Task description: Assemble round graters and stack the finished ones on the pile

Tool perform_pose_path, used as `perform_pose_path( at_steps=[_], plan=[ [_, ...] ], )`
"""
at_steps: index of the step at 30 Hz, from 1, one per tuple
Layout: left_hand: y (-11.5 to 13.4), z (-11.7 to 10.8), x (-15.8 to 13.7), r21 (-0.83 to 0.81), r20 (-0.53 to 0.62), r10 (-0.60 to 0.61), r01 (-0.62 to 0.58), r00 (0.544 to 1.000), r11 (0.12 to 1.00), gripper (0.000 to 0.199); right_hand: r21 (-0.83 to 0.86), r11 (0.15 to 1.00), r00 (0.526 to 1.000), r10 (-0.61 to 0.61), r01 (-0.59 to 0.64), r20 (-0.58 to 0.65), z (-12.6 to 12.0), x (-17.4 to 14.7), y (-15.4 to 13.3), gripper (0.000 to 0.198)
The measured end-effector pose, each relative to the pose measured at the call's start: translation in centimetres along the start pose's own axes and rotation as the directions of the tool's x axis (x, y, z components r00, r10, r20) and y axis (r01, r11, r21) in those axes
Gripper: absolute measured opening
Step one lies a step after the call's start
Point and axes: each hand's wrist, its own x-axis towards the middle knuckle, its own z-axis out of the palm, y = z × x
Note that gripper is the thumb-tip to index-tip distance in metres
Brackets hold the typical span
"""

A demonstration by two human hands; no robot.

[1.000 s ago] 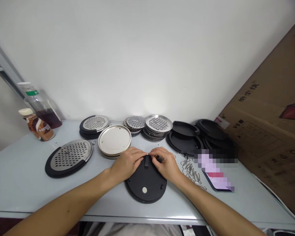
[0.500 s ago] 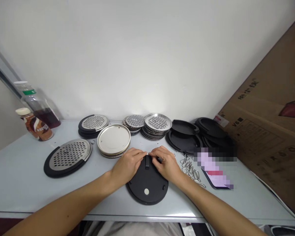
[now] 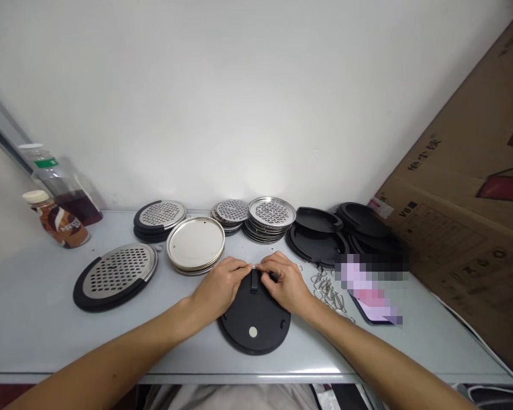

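Observation:
A round black plastic disc (image 3: 255,319) lies flat on the table in front of me, with a pale round spot low on it and a short black tab near its far edge. Above that tab, my left hand (image 3: 227,285) and my right hand (image 3: 284,282) meet fingertip to fingertip. Both are closed in a pinch on a small shiny metal piece (image 3: 253,266) at the disc's far edge. The fingers mostly hide it, so its exact shape cannot be told. To the right of my right hand lies a loose pile of wire loops (image 3: 328,293).
Round graters (image 3: 117,274) with black rims lie left. Plain metal discs (image 3: 195,242), perforated metal discs (image 3: 272,213) and black holders (image 3: 318,242) stand stacked behind. A phone (image 3: 371,302) and a cardboard box (image 3: 465,228) are right; two bottles (image 3: 64,222) stand far left.
The whole view has shifted slightly. Both hands keep their pinch at the disc's far edge, and the disc stays in place.

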Motion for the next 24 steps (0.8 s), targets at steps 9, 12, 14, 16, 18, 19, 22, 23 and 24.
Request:
perform_pose_path(
  at_steps=[9,12,14,16,18,19,22,23,24],
  plan=[
    [-0.07,-0.09,0.27,-0.058,0.004,0.002,-0.001,1.000,0.998,0.031,-0.015,0.999,0.998,-0.047,0.046,-0.030,0.18,0.02,0.27,0.023],
    [-0.12,-0.10,0.32,-0.071,0.016,0.004,-0.003,1.000,0.997,0.031,-0.014,0.999,0.999,-0.035,0.034,-0.038,0.23,0.04,0.26,0.023],
    [-0.15,-0.09,0.28,-0.066,0.024,0.003,-0.001,1.000,0.998,0.031,-0.016,0.999,0.999,-0.032,0.031,-0.043,0.28,0.01,0.24,0.023],
    [-0.20,-0.05,0.18,-0.060,0.029,0.003,-0.002,1.000,0.998,0.032,-0.019,0.999,0.998,-0.031,0.030,-0.050,0.33,-0.02,0.20,0.022],
    [-0.26,0.00,0.07,-0.057,0.033,0.004,-0.002,0.999,0.998,0.032,-0.019,1.000,0.998,-0.024,0.023,-0.054,0.35,-0.06,0.13,0.023],
    [-0.30,0.02,0.04,-0.057,0.036,0.004,-0.002,0.999,0.998,0.033,-0.019,1.000,0.998,-0.017,0.016,-0.056,0.35,-0.07,0.09,0.023],
    [-0.41,0.09,0.07,-0.063,0.035,0.002,0.000,0.999,0.998,0.033,-0.019,1.000,0.998,0.001,-0.002,-0.056,0.33,-0.09,-0.02,0.023],
    [-0.44,0.10,0.13,-0.070,0.035,0.002,0.000,0.999,0.998,0.033,-0.022,1.000,0.998,0.009,-0.011,-0.058,0.33,-0.10,-0.03,0.023],
    [-0.47,0.11,0.19,-0.080,0.038,0.006,-0.003,0.999,0.997,0.033,-0.026,0.999,0.998,0.019,-0.021,-0.064,0.33,-0.11,-0.04,0.022]
  ],
)
